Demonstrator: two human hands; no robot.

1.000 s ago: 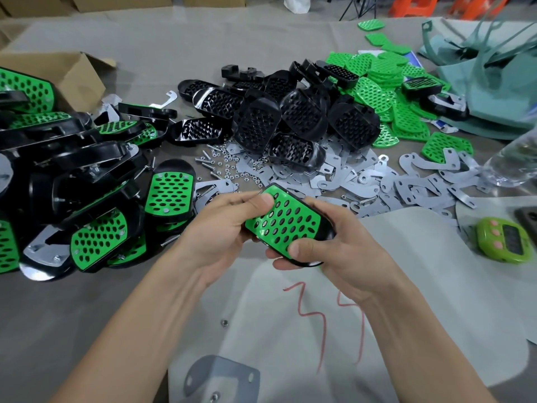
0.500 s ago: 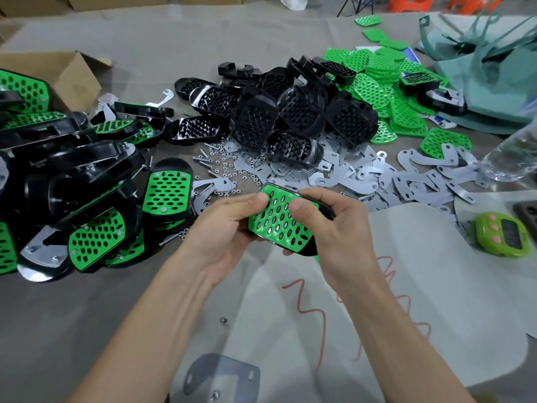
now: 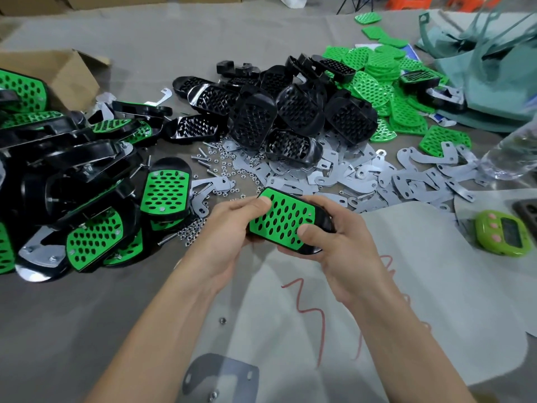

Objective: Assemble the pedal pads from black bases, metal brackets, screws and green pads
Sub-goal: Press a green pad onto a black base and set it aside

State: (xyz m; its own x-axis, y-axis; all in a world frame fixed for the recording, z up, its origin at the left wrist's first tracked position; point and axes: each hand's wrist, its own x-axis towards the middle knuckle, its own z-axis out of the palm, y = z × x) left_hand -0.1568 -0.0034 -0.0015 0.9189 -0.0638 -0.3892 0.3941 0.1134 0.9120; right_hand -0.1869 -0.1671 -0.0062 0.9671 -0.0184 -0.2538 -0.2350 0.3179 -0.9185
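Held piece: a pedal pad (image 3: 283, 219), its green perforated face up in a black base (image 3: 325, 223), is held just above the table (image 3: 145, 39), slantwise between both hands.
Left hand: the left hand (image 3: 229, 228) grips the pad's left end. Its thumb (image 3: 263, 203) lies flat on the green face at the far corner, and the other fingers curl under the base, out of sight.
Right hand: the right hand (image 3: 337, 242) grips the right end. Its thumb (image 3: 308, 231) presses the green face near the near edge, and its fingers wrap under the rounded black end.
Grip state: both hands are closed firmly on the same piece.
Black bases: the black bases (image 3: 279, 117) lie in a heap beyond the hands at mid table, hollow ribbed sides showing.
Green pads: loose green pads (image 3: 377, 77) are piled to the right of that heap, touching it.
Metal brackets: grey metal brackets (image 3: 377, 175) lie flat between the black heap and the hands, spreading rightward.
Screws and nuts: screws and nuts (image 3: 220, 167) lie scattered just beyond the left hand.
Finished pads: finished pedal pads (image 3: 87, 184) are stacked at the left.
Other things: a cardboard box (image 3: 66, 74) sits far left, a green timer (image 3: 502, 237) at the right and a clear bottle (image 3: 511, 158) by the right edge. A pale sheet (image 3: 436, 271) with red scribble lies under the forearms, and a single bracket (image 3: 223, 376) lies at the bottom edge.
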